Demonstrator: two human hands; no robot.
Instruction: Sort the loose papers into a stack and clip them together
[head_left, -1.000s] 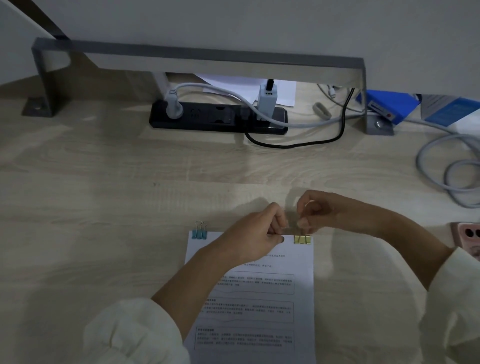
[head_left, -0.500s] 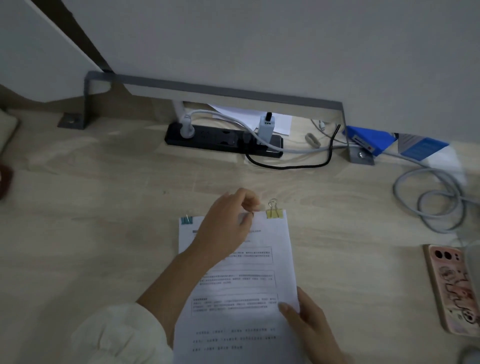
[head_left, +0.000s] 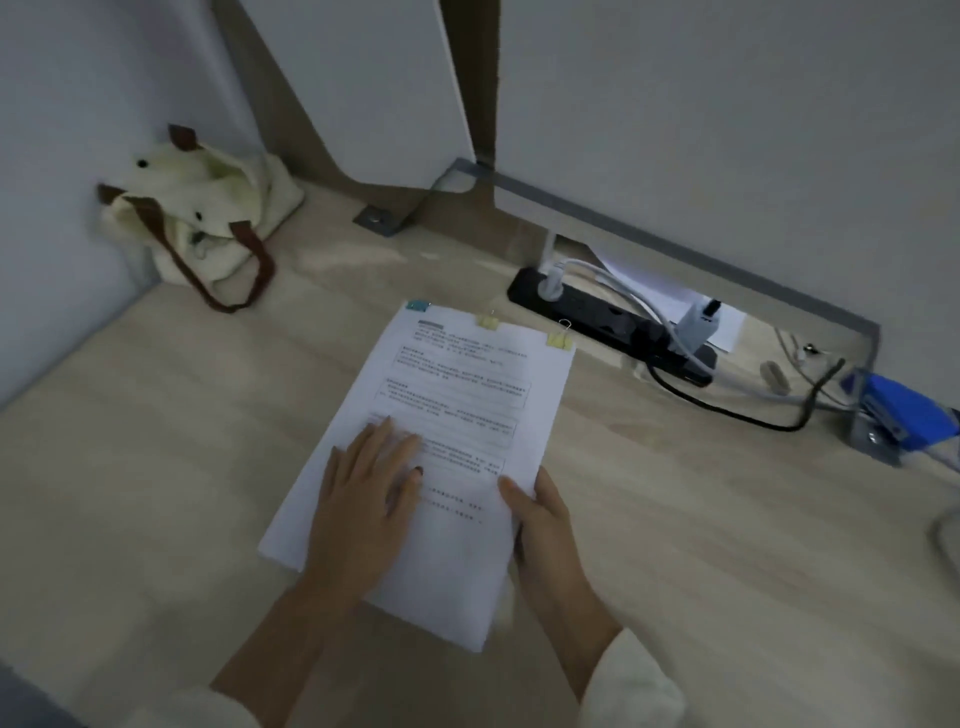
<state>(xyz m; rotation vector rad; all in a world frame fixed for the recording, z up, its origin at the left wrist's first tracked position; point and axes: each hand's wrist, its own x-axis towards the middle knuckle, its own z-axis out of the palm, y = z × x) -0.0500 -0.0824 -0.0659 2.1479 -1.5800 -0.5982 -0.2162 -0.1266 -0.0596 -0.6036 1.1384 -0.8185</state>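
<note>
A stack of white printed papers (head_left: 457, 395) lies on the wooden desk, turned so its top edge points up and to the right. Three binder clips sit along that top edge: a teal clip (head_left: 417, 306) at the left corner, a yellow clip (head_left: 487, 322) in the middle and another yellow clip (head_left: 559, 339) at the right corner. My left hand (head_left: 363, 499) lies flat on the lower part of the top sheet, fingers spread. My right hand (head_left: 540, 525) grips the stack's right edge, thumb on top.
A cream tote bag (head_left: 200, 218) with brown straps rests in the back left corner. A black power strip (head_left: 613, 325) with plugs and cables lies behind the papers. A blue box (head_left: 904, 415) sits at the right, under the grey metal rail (head_left: 675, 249).
Both hands left the clips at the top edge and came down onto the lower half of the stack. The view swung left, and the stack now lies angled.
</note>
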